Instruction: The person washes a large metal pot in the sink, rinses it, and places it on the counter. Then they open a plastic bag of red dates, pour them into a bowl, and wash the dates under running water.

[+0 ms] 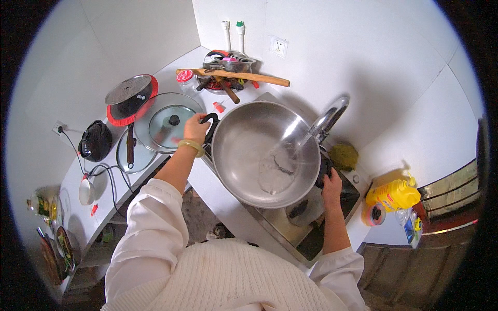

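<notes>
A large stainless steel wok (241, 155) is held above the sink (268, 215) between my two hands. My left hand (195, 128) grips its black loop handle (212, 126) on the left side. On the right side, my right hand (332, 186) holds the other black handle (323, 171). From the chrome faucet (330, 118), water (282, 167) runs into the wok and ripples at the right of its bottom. A glass lid (174, 120) with a black knob lies on the counter just beyond my left wrist.
Behind the wok, a wooden rolling pin (249, 76) lies across bowls of utensils beside a red-lidded jar (186, 81). At left are a frying pan (132, 105), a black lidded pot (95, 140), a white cup (86, 192) and a power cord. Yellow detergent bottles (395, 194) stand at right.
</notes>
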Action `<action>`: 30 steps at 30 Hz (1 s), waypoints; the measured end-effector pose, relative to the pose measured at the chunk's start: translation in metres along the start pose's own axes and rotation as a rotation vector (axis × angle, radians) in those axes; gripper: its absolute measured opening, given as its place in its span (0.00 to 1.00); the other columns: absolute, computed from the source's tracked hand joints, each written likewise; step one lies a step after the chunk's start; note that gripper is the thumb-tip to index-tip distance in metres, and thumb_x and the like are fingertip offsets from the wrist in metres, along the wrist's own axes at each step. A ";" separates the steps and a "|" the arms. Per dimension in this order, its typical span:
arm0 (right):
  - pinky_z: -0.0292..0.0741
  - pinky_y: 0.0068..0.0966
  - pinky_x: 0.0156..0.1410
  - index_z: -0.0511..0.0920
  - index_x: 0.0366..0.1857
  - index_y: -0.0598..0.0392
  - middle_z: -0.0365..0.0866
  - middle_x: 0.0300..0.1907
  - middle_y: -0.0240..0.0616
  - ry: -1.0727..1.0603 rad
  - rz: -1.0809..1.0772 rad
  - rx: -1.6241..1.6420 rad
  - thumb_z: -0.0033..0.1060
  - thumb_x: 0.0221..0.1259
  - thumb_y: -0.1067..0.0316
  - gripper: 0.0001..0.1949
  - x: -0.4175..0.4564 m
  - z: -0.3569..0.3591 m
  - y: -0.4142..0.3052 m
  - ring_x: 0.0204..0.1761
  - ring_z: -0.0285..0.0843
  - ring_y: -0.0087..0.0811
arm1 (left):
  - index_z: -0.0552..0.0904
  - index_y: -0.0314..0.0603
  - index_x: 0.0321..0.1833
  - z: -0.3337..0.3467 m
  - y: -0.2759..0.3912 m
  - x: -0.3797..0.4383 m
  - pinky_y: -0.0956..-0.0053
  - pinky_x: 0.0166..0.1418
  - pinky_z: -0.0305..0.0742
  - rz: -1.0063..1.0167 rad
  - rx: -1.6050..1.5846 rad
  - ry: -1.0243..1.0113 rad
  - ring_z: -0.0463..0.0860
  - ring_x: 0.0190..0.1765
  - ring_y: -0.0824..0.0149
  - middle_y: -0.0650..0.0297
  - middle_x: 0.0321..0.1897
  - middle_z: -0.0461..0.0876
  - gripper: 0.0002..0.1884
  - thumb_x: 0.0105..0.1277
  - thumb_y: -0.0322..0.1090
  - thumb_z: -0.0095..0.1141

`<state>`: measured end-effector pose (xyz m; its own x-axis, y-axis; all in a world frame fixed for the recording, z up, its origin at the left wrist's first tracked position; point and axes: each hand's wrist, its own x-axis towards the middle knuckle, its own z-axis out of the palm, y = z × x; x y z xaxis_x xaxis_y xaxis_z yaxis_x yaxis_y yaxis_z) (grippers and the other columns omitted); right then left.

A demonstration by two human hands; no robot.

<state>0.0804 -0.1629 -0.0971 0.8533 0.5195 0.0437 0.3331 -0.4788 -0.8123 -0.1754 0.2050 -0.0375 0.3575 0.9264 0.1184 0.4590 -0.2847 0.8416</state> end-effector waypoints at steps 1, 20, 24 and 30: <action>0.62 0.35 0.60 0.65 0.55 0.64 0.69 0.53 0.54 -0.014 0.000 0.005 0.49 0.56 0.69 0.22 0.002 -0.001 -0.005 0.55 0.67 0.48 | 0.79 0.36 0.42 0.000 -0.004 -0.002 0.73 0.40 0.72 -0.011 -0.011 -0.006 0.79 0.32 0.66 0.55 0.30 0.81 0.15 0.49 0.28 0.55; 0.65 0.37 0.57 0.68 0.52 0.57 0.71 0.49 0.50 0.246 -0.327 -0.547 0.53 0.54 0.65 0.20 -0.005 -0.013 -0.072 0.54 0.66 0.48 | 0.77 0.41 0.45 0.004 -0.008 -0.026 0.67 0.46 0.71 -0.028 0.026 0.050 0.79 0.41 0.55 0.52 0.38 0.80 0.16 0.51 0.31 0.50; 0.67 0.37 0.53 0.71 0.45 0.57 0.71 0.47 0.46 0.064 -0.702 -0.661 0.55 0.50 0.67 0.17 -0.014 -0.011 -0.104 0.49 0.69 0.46 | 0.78 0.36 0.43 0.006 -0.007 -0.028 0.72 0.43 0.72 0.021 0.028 0.102 0.80 0.37 0.60 0.53 0.33 0.81 0.15 0.51 0.30 0.52; 0.73 0.35 0.46 0.72 0.32 0.56 0.72 0.36 0.41 -0.368 -0.693 -0.791 0.57 0.46 0.69 0.08 0.004 0.019 -0.134 0.43 0.72 0.42 | 0.78 0.34 0.43 0.000 -0.002 -0.031 0.73 0.44 0.71 -0.005 -0.019 0.108 0.80 0.37 0.61 0.53 0.33 0.81 0.15 0.51 0.29 0.53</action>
<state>0.0315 -0.0836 0.0005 0.2562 0.9646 0.0621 0.9650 -0.2516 -0.0734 -0.1874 0.1770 -0.0433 0.2650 0.9492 0.1699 0.4444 -0.2766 0.8520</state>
